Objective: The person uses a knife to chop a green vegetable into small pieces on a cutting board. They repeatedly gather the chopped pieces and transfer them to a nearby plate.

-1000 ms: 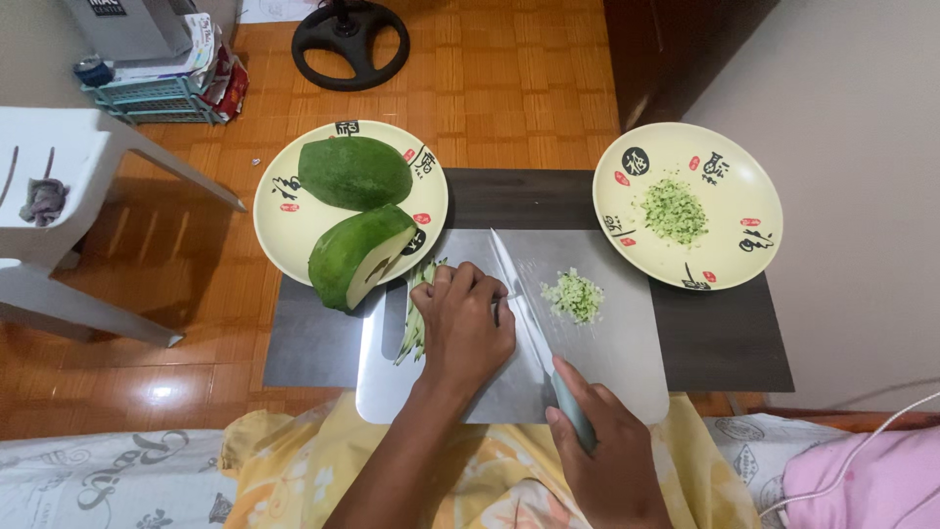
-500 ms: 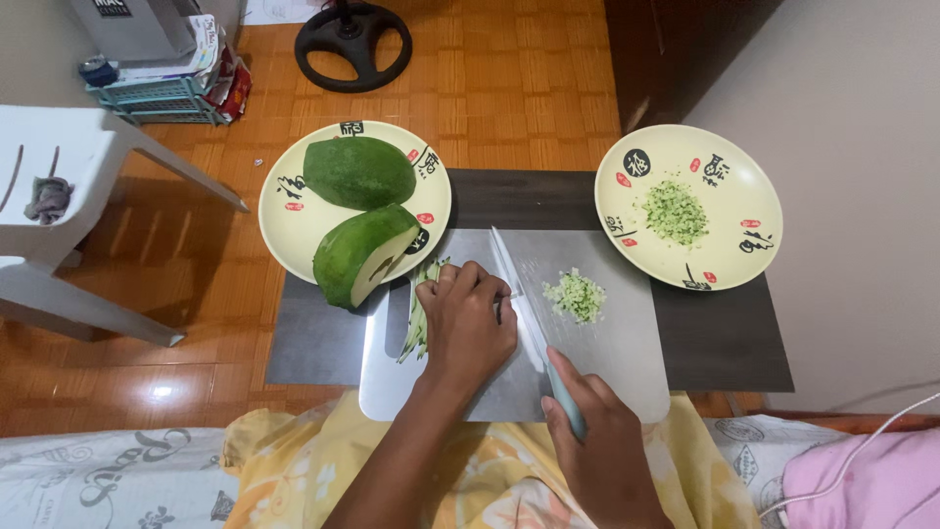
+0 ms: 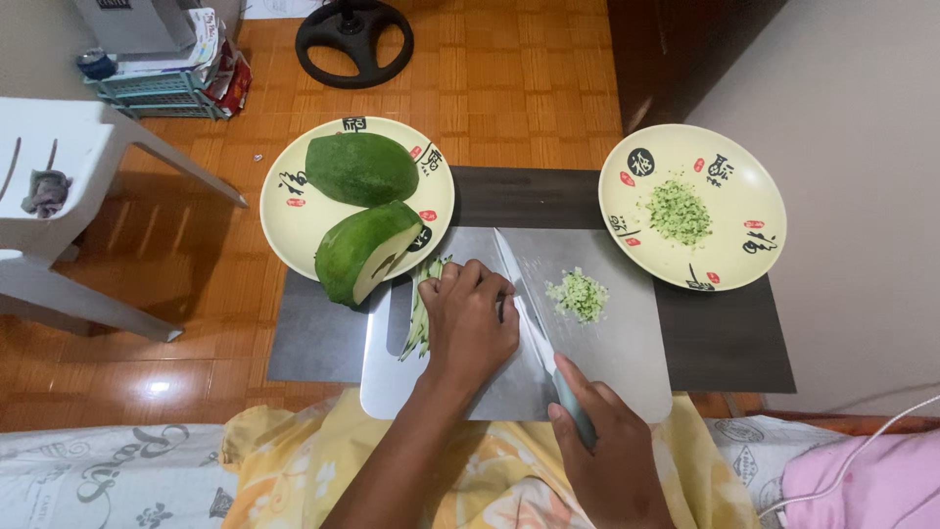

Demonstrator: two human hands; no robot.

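Green strips [image 3: 419, 315] apparently under left hand [image 3: 468, 323], beside knife [image 3: 529, 313].

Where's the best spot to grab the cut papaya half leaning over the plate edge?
Take the papaya half from above, across its rounded green back near the middle. It lies tilted with the pale cut face toward the cutting board, so the skin side is likely the easier hold.

Probably a home: wooden parquet floor [image 3: 509, 88], white plastic chair [image 3: 59, 167], fan base [image 3: 353, 39] (partly cropped).
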